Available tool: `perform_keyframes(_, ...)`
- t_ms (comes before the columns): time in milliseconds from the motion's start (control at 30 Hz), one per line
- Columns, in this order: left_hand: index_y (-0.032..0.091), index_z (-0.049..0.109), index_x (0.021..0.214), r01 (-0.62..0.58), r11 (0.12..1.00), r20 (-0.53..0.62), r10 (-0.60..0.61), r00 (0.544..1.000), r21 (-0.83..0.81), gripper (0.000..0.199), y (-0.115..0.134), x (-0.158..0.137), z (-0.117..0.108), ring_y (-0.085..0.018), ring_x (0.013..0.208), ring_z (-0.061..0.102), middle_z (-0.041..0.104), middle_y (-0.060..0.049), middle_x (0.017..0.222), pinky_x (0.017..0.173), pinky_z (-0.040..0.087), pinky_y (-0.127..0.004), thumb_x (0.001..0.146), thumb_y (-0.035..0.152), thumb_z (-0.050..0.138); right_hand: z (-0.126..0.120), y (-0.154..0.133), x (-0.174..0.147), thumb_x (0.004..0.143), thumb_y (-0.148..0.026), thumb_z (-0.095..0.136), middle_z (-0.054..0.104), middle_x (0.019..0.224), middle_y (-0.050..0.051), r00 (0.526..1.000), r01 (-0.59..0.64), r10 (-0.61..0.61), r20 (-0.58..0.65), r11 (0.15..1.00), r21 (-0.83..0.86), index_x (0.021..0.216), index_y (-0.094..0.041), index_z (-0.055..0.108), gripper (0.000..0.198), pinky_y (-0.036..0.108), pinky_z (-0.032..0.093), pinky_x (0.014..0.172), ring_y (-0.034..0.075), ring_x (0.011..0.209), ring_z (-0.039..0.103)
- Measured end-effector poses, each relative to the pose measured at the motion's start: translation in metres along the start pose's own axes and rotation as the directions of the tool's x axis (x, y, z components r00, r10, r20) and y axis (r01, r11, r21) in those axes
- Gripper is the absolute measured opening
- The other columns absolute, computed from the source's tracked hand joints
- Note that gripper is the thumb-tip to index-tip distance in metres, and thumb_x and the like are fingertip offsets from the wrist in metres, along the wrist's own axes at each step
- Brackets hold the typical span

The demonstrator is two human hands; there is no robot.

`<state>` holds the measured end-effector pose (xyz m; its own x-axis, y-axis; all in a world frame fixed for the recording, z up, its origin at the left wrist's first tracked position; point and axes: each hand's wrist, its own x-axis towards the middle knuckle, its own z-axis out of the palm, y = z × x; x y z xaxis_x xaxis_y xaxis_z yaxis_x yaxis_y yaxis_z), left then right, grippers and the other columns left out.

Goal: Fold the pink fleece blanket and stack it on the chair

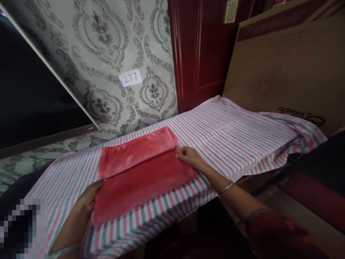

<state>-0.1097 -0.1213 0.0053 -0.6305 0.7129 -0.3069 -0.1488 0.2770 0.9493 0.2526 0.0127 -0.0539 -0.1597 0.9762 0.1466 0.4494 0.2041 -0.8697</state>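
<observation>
Bed or bench under a pink-grey-white striped sheet (237, 136), patterned wallpaper (107, 43) behind, dark red door (199, 50) at the back. Red plush towel (140, 172) lies folded near the front edge, its far part lapped over as a paler band. Left hand (87, 201) cups its left end, fingers together underneath; right hand (190, 156) rests fingertips on its right edge, loosely together. Wall tag (130, 77) reads "277". Cardboard box (285, 68) leans at the right end.

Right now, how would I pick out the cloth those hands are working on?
Find the long table draped in a pink, grey and white striped sheet. Near its front edge lies the red fleece towel, folded, with the left hand and right hand at its ends. It alone is plain, fuzzy and unstriped.
</observation>
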Motion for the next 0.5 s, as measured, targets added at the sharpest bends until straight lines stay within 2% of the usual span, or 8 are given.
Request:
perform_keyframes(67, 0.016, 0.071, 0.088, 0.02, 1.0, 0.004, -0.02, 1.0, -0.016, 0.023, -0.006, 0.003, 0.0, -0.024, 0.061, 0.071, 0.072, -0.005, 0.062, 0.054, 0.058, -0.029, 0.066, 0.016, 0.072, 0.006, 0.007, 0.001, 0.066, -0.033, 0.063, 0.051, 0.06, -0.005, 0.998, 0.02, -0.016, -0.058, 0.998, 0.062, 0.061, -0.023, 0.046, 0.02, 0.026, 0.034, 0.059, 0.014, 0.061, 0.048)
perform_keyframes(133, 0.015, 0.07, 0.089, -0.007, 1.0, -0.045, 0.007, 0.999, 0.002, 0.022, -0.013, 0.003, -0.002, -0.023, 0.056, 0.07, 0.067, -0.002, 0.056, 0.052, 0.056, -0.028, 0.067, 0.015, 0.069, 0.009, 0.015, 0.001, 0.066, -0.031, 0.059, 0.048, 0.059, -0.006, 0.993, 0.02, -0.003, -0.117, 0.99, 0.14, 0.061, -0.023, 0.044, 0.017, 0.026, 0.035, 0.059, 0.014, 0.06, 0.047)
perform_keyframes(200, 0.015, 0.069, 0.089, -0.056, 0.995, -0.126, 0.066, 0.99, 0.081, 0.02, -0.018, 0.001, -0.005, -0.021, 0.049, 0.066, 0.062, 0.002, 0.049, 0.047, 0.053, -0.026, 0.07, 0.015, 0.067, 0.009, 0.022, -0.001, 0.066, -0.031, 0.058, 0.046, 0.058, -0.006, 0.99, 0.004, 0.023, -0.136, 0.981, 0.192, 0.061, -0.024, 0.044, 0.017, 0.026, 0.035, 0.059, 0.014, 0.059, 0.046)
perform_keyframes(267, 0.015, 0.068, 0.088, -0.052, 0.988, -0.145, 0.073, 0.987, 0.144, 0.016, -0.019, -0.003, -0.006, -0.02, 0.047, 0.065, 0.062, 0.002, 0.048, 0.043, 0.05, -0.024, 0.072, 0.017, 0.067, 0.009, 0.025, -0.002, 0.066, -0.032, 0.059, 0.045, 0.058, -0.006, 0.992, -0.01, 0.037, -0.123, 0.976, 0.215, 0.061, -0.024, 0.044, 0.018, 0.026, 0.036, 0.059, 0.014, 0.059, 0.046)
perform_keyframes(333, 0.016, 0.068, 0.087, -0.01, 0.992, -0.102, 0.022, 0.995, 0.122, 0.015, -0.015, -0.008, -0.004, -0.02, 0.054, 0.069, 0.067, 0.0, 0.055, 0.047, 0.053, -0.024, 0.072, 0.018, 0.069, 0.007, 0.024, -0.004, 0.066, -0.032, 0.061, 0.049, 0.06, -0.006, 0.994, -0.033, 0.059, -0.094, 0.966, 0.255, 0.065, -0.023, 0.046, 0.017, 0.026, 0.038, 0.059, 0.014, 0.06, 0.049)
perform_keyframes(400, 0.015, 0.068, 0.085, 0.067, 0.996, -0.059, -0.063, 0.996, 0.053, 0.014, -0.01, -0.014, -0.003, -0.022, 0.064, 0.072, 0.071, -0.004, 0.063, 0.054, 0.057, -0.027, 0.072, 0.018, 0.072, 0.005, 0.021, -0.009, 0.067, -0.033, 0.062, 0.054, 0.064, -0.005, 0.994, -0.075, 0.094, -0.048, 0.947, 0.311, 0.077, -0.023, 0.052, 0.017, 0.027, 0.04, 0.06, 0.015, 0.062, 0.053)
perform_keyframes(500, 0.015, 0.07, 0.082, 0.18, 0.984, -0.013, -0.18, 0.984, 0.009, 0.012, -0.008, -0.024, -0.01, -0.026, 0.075, 0.074, 0.075, -0.008, 0.073, 0.064, 0.061, -0.032, 0.07, 0.019, 0.072, -0.003, 0.018, -0.025, 0.071, -0.037, 0.065, 0.059, 0.07, -0.005, 0.996, -0.084, 0.09, 0.0, 0.932, 0.351, 0.103, -0.024, 0.056, 0.036, 0.026, 0.044, 0.06, 0.017, 0.067, 0.059)
